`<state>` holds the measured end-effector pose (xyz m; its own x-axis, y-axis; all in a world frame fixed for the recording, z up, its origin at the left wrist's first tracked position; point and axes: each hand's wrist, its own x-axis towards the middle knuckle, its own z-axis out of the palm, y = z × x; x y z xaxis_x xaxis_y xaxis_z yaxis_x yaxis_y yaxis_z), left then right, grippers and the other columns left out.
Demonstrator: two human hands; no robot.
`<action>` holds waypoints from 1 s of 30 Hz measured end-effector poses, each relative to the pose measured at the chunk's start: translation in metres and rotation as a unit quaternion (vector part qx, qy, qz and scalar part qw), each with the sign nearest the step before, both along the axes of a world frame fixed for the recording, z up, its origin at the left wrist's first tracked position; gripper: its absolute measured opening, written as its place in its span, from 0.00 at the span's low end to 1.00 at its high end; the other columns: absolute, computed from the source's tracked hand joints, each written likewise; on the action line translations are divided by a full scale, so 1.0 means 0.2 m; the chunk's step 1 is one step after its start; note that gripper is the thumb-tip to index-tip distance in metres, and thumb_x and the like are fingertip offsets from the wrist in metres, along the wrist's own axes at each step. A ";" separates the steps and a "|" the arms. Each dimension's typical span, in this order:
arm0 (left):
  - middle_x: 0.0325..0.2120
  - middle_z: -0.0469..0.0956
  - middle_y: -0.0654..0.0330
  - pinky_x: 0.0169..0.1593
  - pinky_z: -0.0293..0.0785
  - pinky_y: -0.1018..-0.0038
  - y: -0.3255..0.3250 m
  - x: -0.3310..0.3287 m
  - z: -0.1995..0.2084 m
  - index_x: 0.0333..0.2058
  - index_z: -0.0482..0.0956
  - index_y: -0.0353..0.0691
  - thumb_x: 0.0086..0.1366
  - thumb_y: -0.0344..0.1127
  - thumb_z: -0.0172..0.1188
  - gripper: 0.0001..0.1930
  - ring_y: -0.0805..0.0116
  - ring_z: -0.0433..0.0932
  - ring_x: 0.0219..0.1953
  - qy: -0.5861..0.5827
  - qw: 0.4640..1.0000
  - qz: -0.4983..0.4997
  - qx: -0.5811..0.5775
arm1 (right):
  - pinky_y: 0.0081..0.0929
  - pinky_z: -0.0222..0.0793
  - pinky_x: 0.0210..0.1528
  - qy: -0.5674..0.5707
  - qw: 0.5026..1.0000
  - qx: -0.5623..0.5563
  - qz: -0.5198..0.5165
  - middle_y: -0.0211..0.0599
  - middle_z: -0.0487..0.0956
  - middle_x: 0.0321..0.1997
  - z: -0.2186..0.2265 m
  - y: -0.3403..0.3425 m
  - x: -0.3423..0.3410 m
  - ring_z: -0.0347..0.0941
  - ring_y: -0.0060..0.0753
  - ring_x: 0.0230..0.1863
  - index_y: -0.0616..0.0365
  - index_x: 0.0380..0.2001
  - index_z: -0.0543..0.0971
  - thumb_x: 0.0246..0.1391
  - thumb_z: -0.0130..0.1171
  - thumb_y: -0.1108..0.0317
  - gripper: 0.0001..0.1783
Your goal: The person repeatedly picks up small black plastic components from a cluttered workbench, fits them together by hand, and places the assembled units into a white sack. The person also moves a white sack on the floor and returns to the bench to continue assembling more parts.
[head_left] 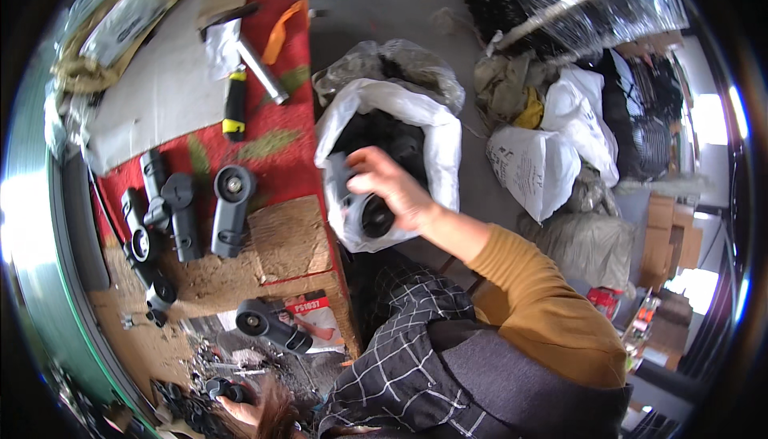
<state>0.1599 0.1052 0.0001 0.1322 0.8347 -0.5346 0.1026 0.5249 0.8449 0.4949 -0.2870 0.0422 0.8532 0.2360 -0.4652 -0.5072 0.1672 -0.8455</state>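
Observation:
My right hand (pixel 384 187) is closed around a dark grey plastic part with a round end (pixel 378 217), above the near side of an open white sack (pixel 444 139). Inside the sack lie dark parts (pixel 396 139), hard to tell apart. At the lower left, my left hand (pixel 244 413) is partly hidden by hair. Its fingers are against a black rounded plastic part (pixel 228 389), beside a heap of small black pieces (pixel 180 407). Between my hands, a grey arm-shaped plastic part with a round head (pixel 272 327) rests at the bench's near end.
Several similar grey parts (pixel 232 211) lie on the bench's red cloth (pixel 280 135) and wooden board (pixel 292 239). Farther back are a yellow-and-black handle (pixel 234 107), a metal rod (pixel 260 71) and an orange strap (pixel 278 35). White bags (pixel 536 163) stand on the floor at right.

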 end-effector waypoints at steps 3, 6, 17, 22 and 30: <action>0.39 0.77 0.60 0.39 0.78 0.70 0.07 0.06 0.00 0.47 0.74 0.43 0.65 0.49 0.55 0.19 0.67 0.77 0.39 0.017 0.997 -0.059 0.042 | 0.39 0.79 0.35 -0.001 0.977 0.119 -0.178 0.44 0.74 0.36 -0.06 -0.52 0.11 0.78 0.43 0.32 0.58 0.47 0.65 0.47 0.58 0.66 0.24; 0.40 0.77 0.60 0.38 0.78 0.69 0.09 0.11 0.03 0.46 0.74 0.44 0.65 0.48 0.56 0.18 0.67 0.77 0.38 0.040 0.990 -0.106 0.086 | 0.32 0.78 0.35 -0.074 0.964 0.023 -0.253 0.37 0.74 0.36 -0.26 -0.91 0.51 0.76 0.31 0.34 0.55 0.44 0.68 0.48 0.59 0.68 0.19; 0.42 0.74 0.56 0.39 0.75 0.71 0.15 -0.05 0.19 0.49 0.72 0.43 0.61 0.44 0.60 0.20 0.63 0.74 0.40 0.275 0.931 -0.107 0.217 | 0.36 0.78 0.39 0.225 0.954 -0.054 -0.193 0.42 0.80 0.30 -1.50 -1.38 1.45 0.79 0.38 0.31 0.62 0.33 0.76 0.55 0.54 0.64 0.11; 0.47 0.73 0.47 0.49 0.71 0.66 0.18 -0.17 0.23 0.52 0.70 0.34 0.54 0.37 0.63 0.27 0.53 0.73 0.47 0.418 0.844 -0.173 0.288 | 0.39 0.60 0.61 0.098 0.811 -0.568 -0.095 0.52 0.71 0.58 -1.84 -1.48 1.28 0.66 0.45 0.60 0.67 0.54 0.70 0.56 0.54 0.51 0.32; 0.44 0.75 0.59 0.35 0.76 0.71 0.00 -0.24 0.27 0.55 0.70 0.44 0.65 0.49 0.56 0.23 0.68 0.75 0.39 0.288 0.950 0.035 0.113 | 0.36 0.51 0.65 0.161 0.709 -0.684 0.062 0.55 0.63 0.63 -1.92 -1.78 1.14 0.56 0.51 0.66 0.64 0.57 0.67 0.54 0.48 0.40 0.40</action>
